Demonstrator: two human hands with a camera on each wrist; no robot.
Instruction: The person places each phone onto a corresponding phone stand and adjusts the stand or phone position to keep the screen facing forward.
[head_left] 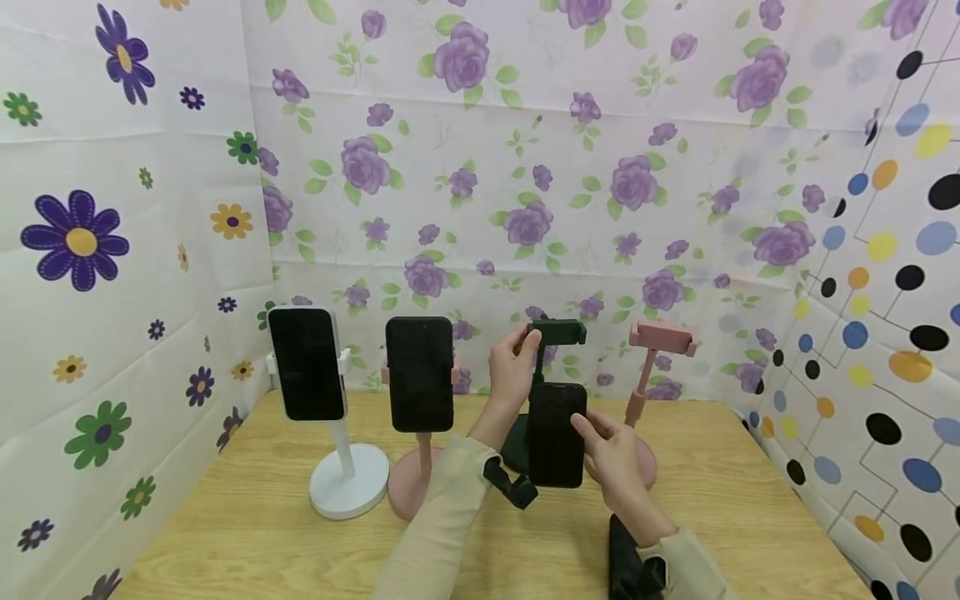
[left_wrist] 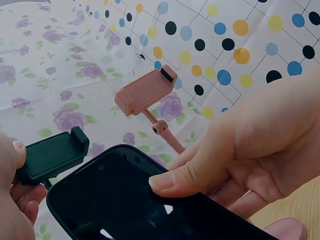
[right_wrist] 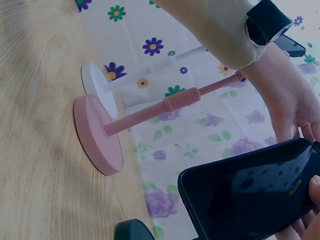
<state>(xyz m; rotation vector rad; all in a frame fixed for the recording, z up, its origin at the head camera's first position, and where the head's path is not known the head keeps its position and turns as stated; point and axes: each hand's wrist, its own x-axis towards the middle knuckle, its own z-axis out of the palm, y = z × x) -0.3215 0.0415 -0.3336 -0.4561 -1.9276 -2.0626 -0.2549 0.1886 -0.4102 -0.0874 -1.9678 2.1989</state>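
Your left hand (head_left: pixel 513 367) pinched the green holder (head_left: pixel 561 332) at its left end, your right hand (head_left: pixel 611 454) gripped a black phone (head_left: pixel 557 437) by its right edge, on the holder's near side, a pink stand (head_left: pixel 664 338) stood to the right

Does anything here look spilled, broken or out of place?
Nothing looks spilled or broken. The green holder and the rightmost pink holder are empty, while the white stand and left pink stand carry phones, but that hardly seems odd: the left hand grips the green holder and the right hand holds another phone.
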